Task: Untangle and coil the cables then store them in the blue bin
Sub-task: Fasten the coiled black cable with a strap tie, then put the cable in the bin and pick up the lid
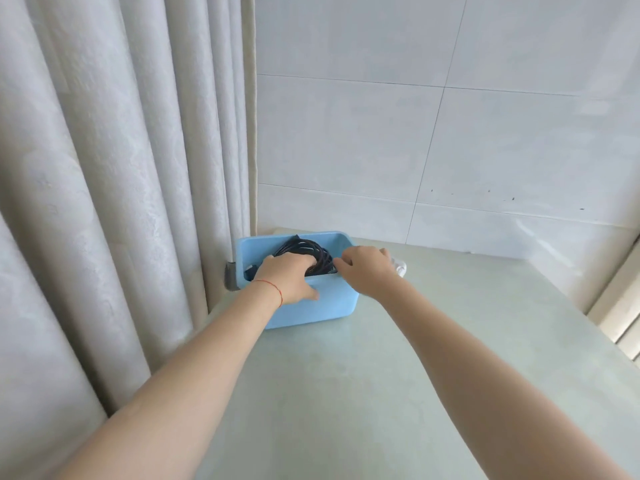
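- left hand point(289, 277) grips the near wall of the blue bin point(322, 306): the fingers curl over the rim down into the bin, onto the dark cable coil point(304, 249), and the thumb presses flat on the outside of the wall.
- right hand point(367, 271) sits at the bin's right end with fingers bent; a finger and thumb seem to pinch at the coil's right edge, but the grasp itself is hidden.
- both forearms reach straight out from the bottom of the view, over the table point(381, 393); a thin red string point(272, 289) circles the left wrist.
- the bin stands at the far left corner of the table, next to the curtain point(121, 168); the coiled dark cables lie inside it, loops leaning on the back wall.
- something white point(400, 266) shows just beyond the right hand, mostly covered.
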A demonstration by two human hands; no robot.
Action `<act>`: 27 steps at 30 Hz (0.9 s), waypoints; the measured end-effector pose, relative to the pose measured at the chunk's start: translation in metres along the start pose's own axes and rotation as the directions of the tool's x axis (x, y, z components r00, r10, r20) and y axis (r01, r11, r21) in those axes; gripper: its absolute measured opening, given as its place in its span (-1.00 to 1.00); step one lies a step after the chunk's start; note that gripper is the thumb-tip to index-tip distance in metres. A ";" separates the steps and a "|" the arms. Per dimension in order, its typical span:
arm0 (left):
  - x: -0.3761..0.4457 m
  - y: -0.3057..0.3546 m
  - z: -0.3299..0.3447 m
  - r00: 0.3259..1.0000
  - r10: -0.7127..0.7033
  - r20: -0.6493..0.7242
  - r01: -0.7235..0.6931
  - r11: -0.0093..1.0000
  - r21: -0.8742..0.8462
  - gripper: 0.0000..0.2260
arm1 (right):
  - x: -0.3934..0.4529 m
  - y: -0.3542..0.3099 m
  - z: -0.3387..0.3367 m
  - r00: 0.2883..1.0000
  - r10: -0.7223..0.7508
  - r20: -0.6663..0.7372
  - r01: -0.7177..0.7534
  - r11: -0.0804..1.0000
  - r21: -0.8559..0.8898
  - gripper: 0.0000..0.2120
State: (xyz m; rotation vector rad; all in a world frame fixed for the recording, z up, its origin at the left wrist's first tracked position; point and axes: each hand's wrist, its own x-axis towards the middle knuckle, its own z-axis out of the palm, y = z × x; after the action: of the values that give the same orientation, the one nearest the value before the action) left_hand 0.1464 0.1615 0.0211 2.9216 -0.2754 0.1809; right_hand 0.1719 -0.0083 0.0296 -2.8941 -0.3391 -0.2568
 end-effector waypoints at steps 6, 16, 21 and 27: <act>-0.018 0.066 0.005 0.985 0.164 0.053 -0.155 0.978 -0.136 -0.56 | -0.030 0.049 -0.023 0.980 0.172 -0.101 -0.183 0.977 -0.108 -0.70; -0.014 0.239 0.042 0.903 0.430 0.003 -0.430 0.903 0.003 -0.55 | -0.117 0.185 -0.068 0.874 0.461 -0.153 -0.485 0.843 -0.234 -0.75; -0.009 0.228 0.048 0.884 0.380 -0.271 -0.395 0.918 -0.002 -0.12 | -0.121 0.197 -0.056 0.910 0.398 -0.118 -0.404 0.914 -0.031 -0.72; -0.013 0.168 0.053 0.984 0.161 -0.074 -0.169 0.978 -0.120 0.04 | -0.099 0.191 -0.058 0.938 0.344 0.036 -0.337 0.933 -0.129 -0.66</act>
State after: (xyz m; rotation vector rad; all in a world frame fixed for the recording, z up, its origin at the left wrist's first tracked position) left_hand 0.1056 -0.0094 -0.0011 2.7617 -0.5016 0.2709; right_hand 0.1156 -0.2240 0.0290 -3.0166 0.1792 -0.1377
